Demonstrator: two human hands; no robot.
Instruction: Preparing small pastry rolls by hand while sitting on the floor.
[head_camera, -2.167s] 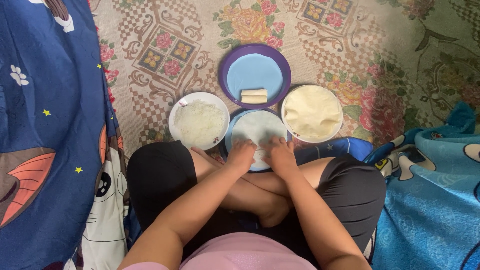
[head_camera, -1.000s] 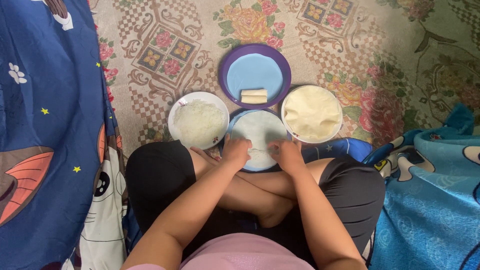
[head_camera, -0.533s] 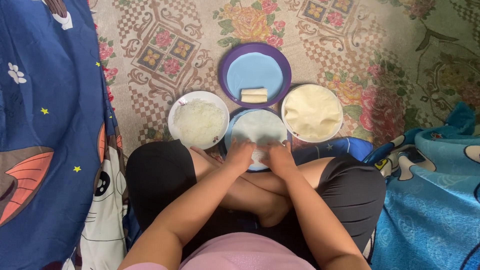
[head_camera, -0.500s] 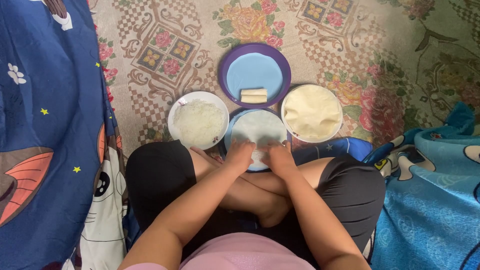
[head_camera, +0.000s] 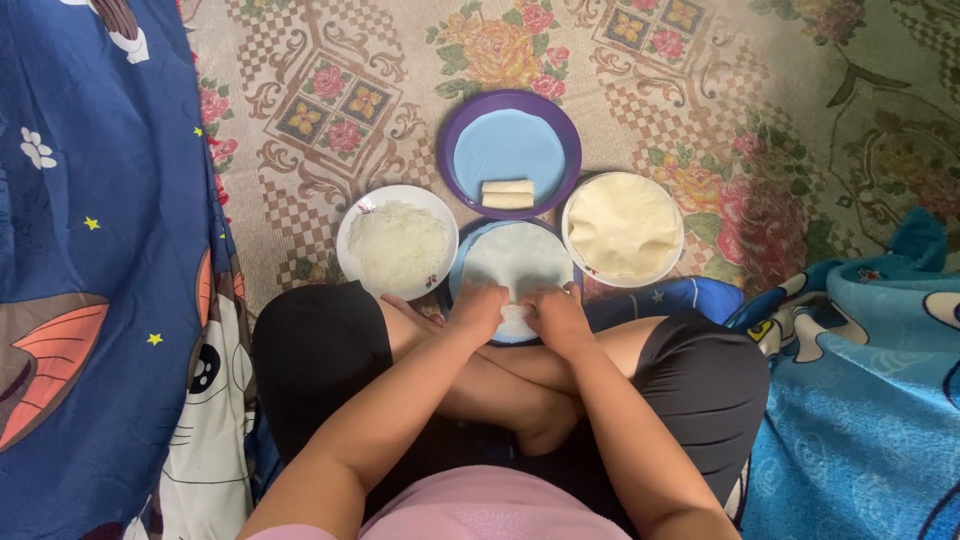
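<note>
I sit cross-legged on a patterned mat. A thin white wrapper (head_camera: 515, 258) lies spread on a blue plate (head_camera: 458, 283) just in front of my legs. My left hand (head_camera: 480, 309) and my right hand (head_camera: 556, 314) rest side by side on its near edge, fingers curled down over the folded wrapper edge and a bit of white filling between them. The fold itself is mostly hidden by my fingers.
A white plate of shredded white filling (head_camera: 398, 243) sits at the left, a white plate with a stack of wrappers (head_camera: 622, 222) at the right. Behind, a purple plate (head_camera: 513, 108) holds finished rolls (head_camera: 508, 193). Blue printed blankets (head_camera: 80, 250) flank both sides.
My hands spread apart along the wrapper's near edge about a second ago, then came back together at its middle. The plates have not moved.
</note>
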